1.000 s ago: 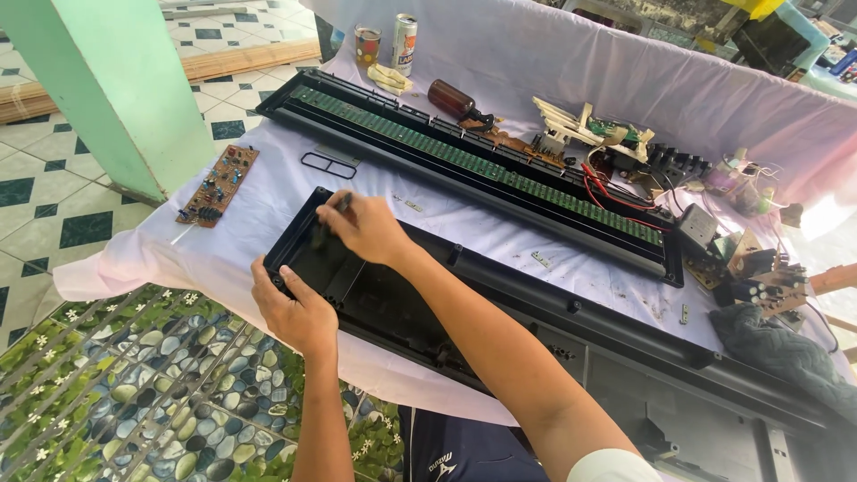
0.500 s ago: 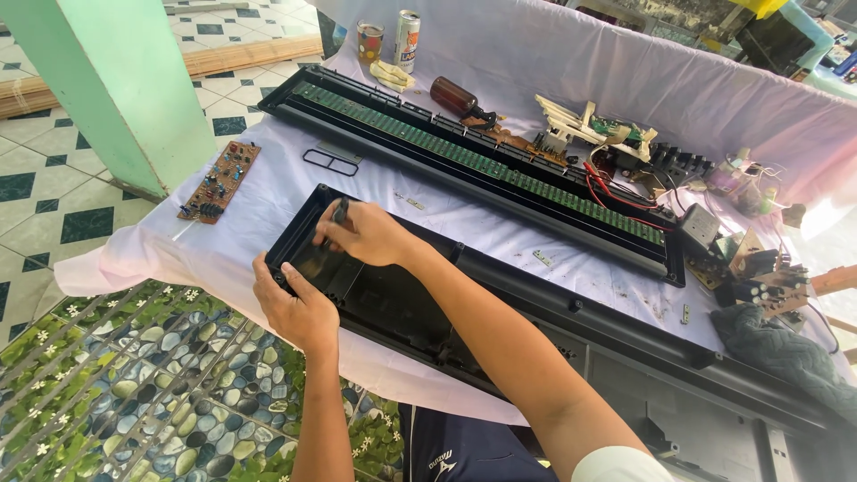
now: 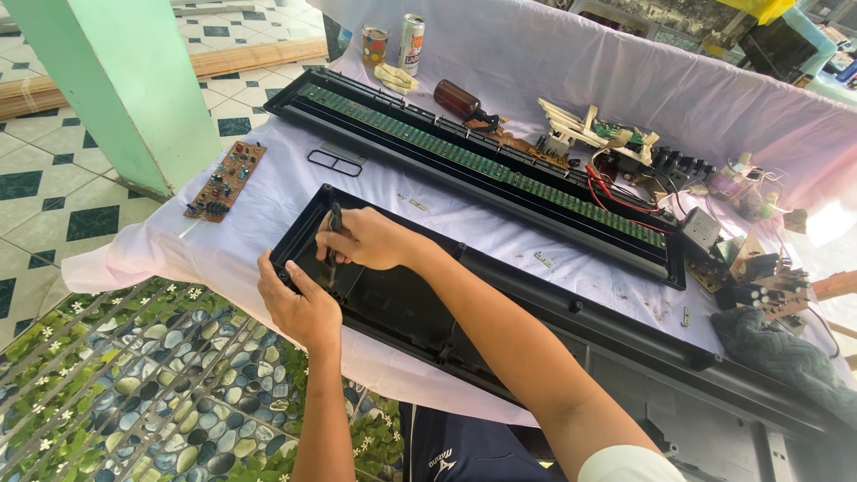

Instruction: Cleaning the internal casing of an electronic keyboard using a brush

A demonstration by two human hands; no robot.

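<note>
The tabletop (image 3: 268,223), draped in a pale cloth, carries two long black parts. The far one is a chassis (image 3: 482,170) with a green strip board along it; loose boards, wires, a brown bottle (image 3: 457,98) and two cans (image 3: 397,43) lie beyond it. A small brown circuit board (image 3: 226,180) sits apart at the left edge. The near part, a black casing (image 3: 402,303), lies hollow side up along the front edge, right under the person.

The left hand (image 3: 299,308) grips the casing's near left rim, thumb inside, steadying it. The right hand (image 3: 370,239) is closed around a dark screwdriver (image 3: 334,241), held nearly upright with its tip down inside the casing's left end; the tip's contact point is hidden in shadow.

To do this well, I judge the tool should stay square to the fastener, with firm downward pressure, while the left hand keeps the casing from sliding on the cloth.
</note>
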